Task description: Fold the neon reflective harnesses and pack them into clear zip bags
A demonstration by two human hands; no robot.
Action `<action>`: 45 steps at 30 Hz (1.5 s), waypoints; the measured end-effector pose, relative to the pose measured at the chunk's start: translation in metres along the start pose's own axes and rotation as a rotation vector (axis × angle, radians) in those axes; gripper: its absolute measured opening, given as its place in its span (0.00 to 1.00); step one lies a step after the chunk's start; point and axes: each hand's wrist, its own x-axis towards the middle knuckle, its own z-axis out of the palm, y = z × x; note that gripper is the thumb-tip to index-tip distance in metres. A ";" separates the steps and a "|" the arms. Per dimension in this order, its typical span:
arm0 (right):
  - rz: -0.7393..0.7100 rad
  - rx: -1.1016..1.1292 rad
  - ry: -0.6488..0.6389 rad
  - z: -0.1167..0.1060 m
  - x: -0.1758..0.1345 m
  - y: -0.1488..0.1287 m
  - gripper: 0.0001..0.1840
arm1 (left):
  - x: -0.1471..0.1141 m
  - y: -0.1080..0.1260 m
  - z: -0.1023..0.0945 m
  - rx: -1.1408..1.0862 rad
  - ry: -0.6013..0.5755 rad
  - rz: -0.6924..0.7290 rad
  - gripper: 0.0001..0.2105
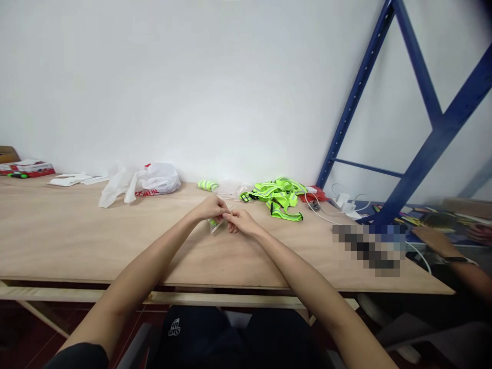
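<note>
Just above the wooden table, my two hands meet at the fingertips. My left hand [213,207] is closed on a small clear plastic bag [213,226] with something neon green inside. Its lower corner hangs below the fingers. My right hand [241,222] pinches at the same bag's upper edge, close to the left fingertips; the exact grip is hard to see. Beyond them lies a rolled neon-green reflective strap [208,185]. To the right is a tangled pile of neon-green reflective straps [282,190] with black buckles.
A white plastic bag [159,179] and white papers [77,179] lie at the back left of the table [96,241]. White cables and chargers [344,202] sit by a blue metal frame [415,159] at right. A co-worker's hand [432,240] rests beyond it.
</note>
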 end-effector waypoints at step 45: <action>-0.265 -0.108 0.139 -0.020 0.002 0.004 0.13 | -0.005 -0.007 0.002 -0.039 -0.213 0.284 0.15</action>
